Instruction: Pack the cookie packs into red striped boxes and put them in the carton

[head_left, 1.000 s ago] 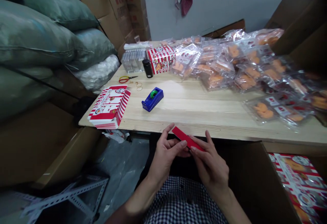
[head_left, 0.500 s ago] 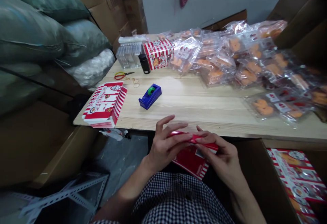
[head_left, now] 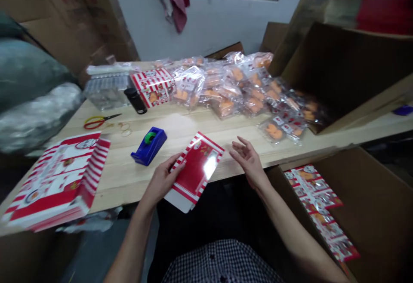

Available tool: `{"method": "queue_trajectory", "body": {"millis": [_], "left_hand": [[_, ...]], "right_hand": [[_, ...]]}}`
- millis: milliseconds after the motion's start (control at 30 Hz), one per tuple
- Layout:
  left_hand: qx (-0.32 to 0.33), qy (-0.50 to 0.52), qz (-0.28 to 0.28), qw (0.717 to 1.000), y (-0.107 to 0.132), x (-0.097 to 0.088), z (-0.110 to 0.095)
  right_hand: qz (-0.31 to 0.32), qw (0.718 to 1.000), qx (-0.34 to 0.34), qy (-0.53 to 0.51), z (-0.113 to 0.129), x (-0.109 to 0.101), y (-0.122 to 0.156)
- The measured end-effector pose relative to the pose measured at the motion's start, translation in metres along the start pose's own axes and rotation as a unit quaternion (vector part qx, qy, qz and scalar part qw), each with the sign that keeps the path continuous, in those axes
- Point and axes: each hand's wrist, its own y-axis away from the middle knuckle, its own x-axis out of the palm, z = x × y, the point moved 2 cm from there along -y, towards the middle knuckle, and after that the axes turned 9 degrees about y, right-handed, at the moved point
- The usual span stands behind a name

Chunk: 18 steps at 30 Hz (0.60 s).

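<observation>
A red-and-white striped carton (head_left: 197,169) is in my left hand (head_left: 163,179), gripped along its left edge over the front of the table. One end of the carton shows a white flap pointing down toward me. My right hand (head_left: 247,162) is off the carton, just to its right, with fingers apart and nothing in them. Beyond my left hand stands a blue tape dispenser (head_left: 149,146) with a green roll. Clear packets of orange pieces (head_left: 226,106) lie heaped past my right hand.
A stack of flat striped cartons (head_left: 58,175) lies at the left table edge, near scissors (head_left: 97,121), a black bottle (head_left: 135,100) and clear plastic boxes (head_left: 108,89). An open cardboard box (head_left: 364,197) at lower right holds printed cartons (head_left: 318,201). Another cardboard box (head_left: 348,72) stands on the table.
My right hand has let go of the carton and moved right. The carton, now in my left hand alone, is raised and turned face up. The view has swung right.
</observation>
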Motion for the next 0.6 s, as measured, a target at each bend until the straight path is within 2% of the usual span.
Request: {"method": "queue_trajectory", "body": {"millis": [33,67,133,200,300,467,600], "left_hand": [[0.011,-0.056,-0.01,0.998,-0.015,-0.006,0.003],[0.021,-0.112,-0.019,0.993,-0.028,-0.011,0.007],[0.047,-0.215,-0.036,0.975,-0.047,-0.017,0.017],[0.089,-0.289,-0.058,0.951,-0.056,-0.017,0.027],[0.151,-0.319,-0.099,0.93,-0.051,-0.011,0.036],[0.189,-0.273,-0.156,0.93,-0.022,-0.006,0.023],[0.167,-0.242,-0.176,0.939,-0.002,-0.011,0.017]], "right_hand": [[-0.006,0.995,-0.043,0.089,0.001,-0.015,-0.014],[0.0,0.978,-0.079,0.192,0.002,-0.03,-0.028],[0.007,0.957,-0.089,0.276,0.001,-0.062,-0.058],[0.01,0.936,-0.081,0.343,-0.003,-0.093,-0.088],[0.018,0.893,-0.066,0.445,-0.015,-0.126,-0.126],[0.083,0.826,-0.029,0.557,-0.035,-0.15,-0.168],[0.099,0.786,-0.035,0.609,-0.037,-0.153,-0.181]]}}
